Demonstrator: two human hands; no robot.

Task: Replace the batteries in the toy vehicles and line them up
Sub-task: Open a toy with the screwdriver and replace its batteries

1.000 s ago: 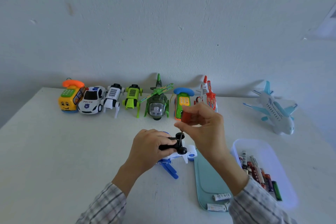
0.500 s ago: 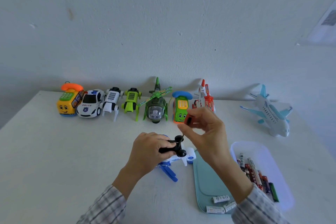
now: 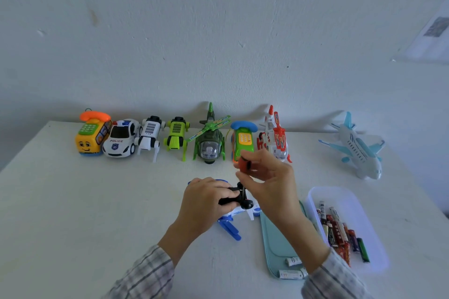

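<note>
My left hand (image 3: pixel 206 201) grips a blue-and-white toy helicopter (image 3: pixel 233 216) lying belly-up on the white table (image 3: pixel 73 213), black wheels on top. My right hand (image 3: pixel 269 182) pinches the red-and-black handle of a small screwdriver (image 3: pixel 243 165), whose thin shaft points down at the toy's underside. A row of toys stands along the wall: yellow phone bus (image 3: pixel 91 135), police car (image 3: pixel 121 138), white robot dog (image 3: pixel 149 135), green robot dog (image 3: pixel 176 137), green helicopter (image 3: pixel 210 141), green phone car (image 3: pixel 243 138), red-and-white helicopter (image 3: pixel 274 137).
A light-blue airplane (image 3: pixel 357 148) stands apart at the back right. A clear tray (image 3: pixel 345 194) at the right holds several batteries. A teal pouch (image 3: pixel 277 238) beside it carries three white batteries (image 3: pixel 291 272) at its near end.
My right hand has turned the screwdriver handle slightly in its fingers above the toy. The left hand keeps the same hold. The camera view shifted a little.
</note>
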